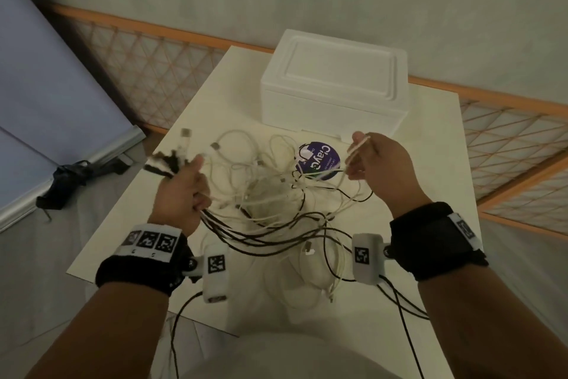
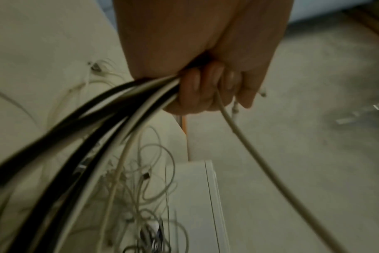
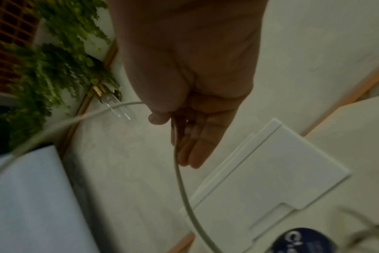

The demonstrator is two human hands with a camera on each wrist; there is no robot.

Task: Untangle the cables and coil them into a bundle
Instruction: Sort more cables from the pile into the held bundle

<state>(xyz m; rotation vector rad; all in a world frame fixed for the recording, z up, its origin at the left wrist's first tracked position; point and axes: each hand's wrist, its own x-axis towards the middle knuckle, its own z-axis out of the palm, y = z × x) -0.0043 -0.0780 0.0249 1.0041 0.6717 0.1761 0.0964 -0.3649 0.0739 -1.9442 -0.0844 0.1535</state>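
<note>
At the far left we see a blue panel (image 1: pixel 46 77) leaning by the floor, with a dark folded stand (image 1: pixel 70 178) at its foot and an orange lattice rail (image 1: pixel 147 71) running behind the table (image 1: pixel 172 163). Our left hand (image 1: pixel 183 191) is raised over the table's left side, its fingers (image 2: pixel 197 92) curled tight around a gathered bunch of black and white strands, whose plug ends stick up past the knuckles. From that fist the cables (image 1: pixel 270 194) fan out to the right in a loose tangle, part lifted, part lying on the middle of the table, with more white loops lying near us at the table's near edge. Just beyond the tangle lies a round purple label (image 1: pixel 322 157), and farther back stands a closed white foam box (image 1: pixel 335 83). To the right, our right hand (image 1: pixel 381 163) is held up near the label, thumb and fingertips pinching a single white cable (image 3: pixel 180 174) that drops from the hand toward the heap. Both wrists wear black bands with printed markers.
</note>
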